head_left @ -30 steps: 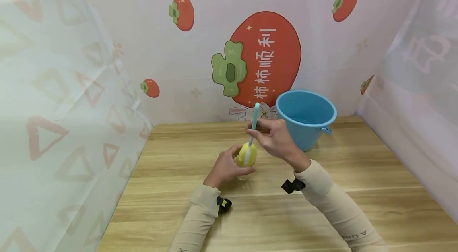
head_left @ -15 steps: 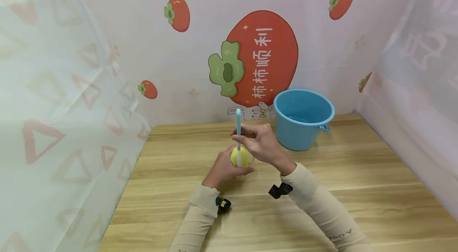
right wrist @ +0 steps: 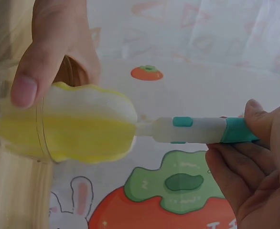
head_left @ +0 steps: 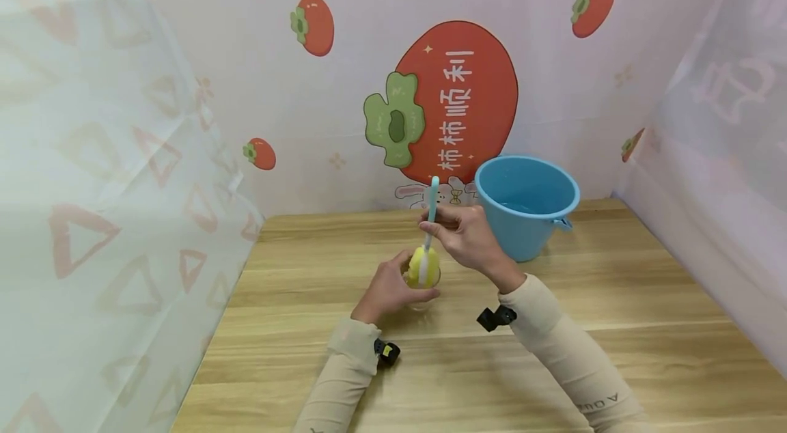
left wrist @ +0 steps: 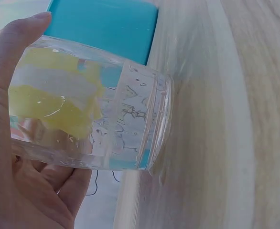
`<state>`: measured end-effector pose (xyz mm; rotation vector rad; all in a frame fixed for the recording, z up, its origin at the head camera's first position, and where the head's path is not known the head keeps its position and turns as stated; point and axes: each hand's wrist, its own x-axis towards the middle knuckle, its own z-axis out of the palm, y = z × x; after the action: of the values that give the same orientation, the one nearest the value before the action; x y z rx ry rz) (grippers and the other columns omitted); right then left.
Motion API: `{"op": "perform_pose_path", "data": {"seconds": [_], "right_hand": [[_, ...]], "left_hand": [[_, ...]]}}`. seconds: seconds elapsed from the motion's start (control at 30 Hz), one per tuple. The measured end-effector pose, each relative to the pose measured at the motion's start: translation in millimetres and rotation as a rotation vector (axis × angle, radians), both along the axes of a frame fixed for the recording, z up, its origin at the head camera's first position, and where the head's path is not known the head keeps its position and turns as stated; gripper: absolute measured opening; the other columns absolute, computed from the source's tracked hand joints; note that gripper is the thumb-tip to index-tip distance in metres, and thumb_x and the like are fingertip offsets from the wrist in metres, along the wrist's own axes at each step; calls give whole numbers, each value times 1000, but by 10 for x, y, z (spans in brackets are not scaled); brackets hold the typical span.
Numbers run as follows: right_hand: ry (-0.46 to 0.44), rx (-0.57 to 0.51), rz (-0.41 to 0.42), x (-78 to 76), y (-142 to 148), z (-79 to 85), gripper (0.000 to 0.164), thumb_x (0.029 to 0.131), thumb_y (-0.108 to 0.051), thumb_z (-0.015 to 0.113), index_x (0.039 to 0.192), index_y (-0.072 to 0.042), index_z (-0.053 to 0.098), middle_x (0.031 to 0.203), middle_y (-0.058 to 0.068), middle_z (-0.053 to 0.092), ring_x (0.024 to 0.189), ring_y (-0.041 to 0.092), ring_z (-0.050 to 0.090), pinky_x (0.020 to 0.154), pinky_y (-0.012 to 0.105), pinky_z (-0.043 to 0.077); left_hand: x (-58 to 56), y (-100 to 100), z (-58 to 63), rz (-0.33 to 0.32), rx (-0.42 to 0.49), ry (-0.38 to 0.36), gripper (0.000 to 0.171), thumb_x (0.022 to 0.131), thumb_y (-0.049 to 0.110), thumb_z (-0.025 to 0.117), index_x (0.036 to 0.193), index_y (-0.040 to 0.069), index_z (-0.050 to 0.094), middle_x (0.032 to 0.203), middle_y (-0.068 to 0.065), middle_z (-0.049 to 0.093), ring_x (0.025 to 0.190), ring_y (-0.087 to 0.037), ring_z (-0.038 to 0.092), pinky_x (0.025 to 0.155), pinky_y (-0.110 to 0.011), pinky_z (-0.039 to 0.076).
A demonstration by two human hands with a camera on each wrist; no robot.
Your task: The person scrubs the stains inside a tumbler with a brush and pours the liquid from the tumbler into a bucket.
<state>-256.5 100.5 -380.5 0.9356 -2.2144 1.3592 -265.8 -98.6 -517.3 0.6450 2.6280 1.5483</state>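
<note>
- Since half a second ago, the right hand (head_left: 465,236) has swung the brush handle (head_left: 432,204) back toward the right, so it now leans up and right rather than standing nearly straight; this back-and-forth tilt suggests the sponge is being worked round the inside of the glass.
- The yellow sponge head (head_left: 423,266) sits partly inside the mouth of the clear glass (left wrist: 106,119), with its upper part showing above the rim.
- The left hand (head_left: 387,289) is wrapped round the glass from the near-left side, thumb along the rim, steadying it on the wooden table (head_left: 307,324).
- The right hand pinches the teal handle between thumb and curled fingers, wrist raised above the glass.
- A blue bucket (head_left: 525,204) stands on the far right of the table, just beyond the right hand and apart from the glass.
</note>
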Motion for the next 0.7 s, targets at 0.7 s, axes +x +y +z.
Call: {"op": "perform_pose_path", "data": {"seconds": [0.7], "right_hand": [[-21,6,165,163,-255,22,12,97,-9,76,108,-7,79,99,6,81,100,17,80,91,34,63]], "left_hand": [[-28,-30,-17,-61,-3,104,60,77,45,95,124,27,63,86,5,67,75,-10,62,65,-27,53]]}}
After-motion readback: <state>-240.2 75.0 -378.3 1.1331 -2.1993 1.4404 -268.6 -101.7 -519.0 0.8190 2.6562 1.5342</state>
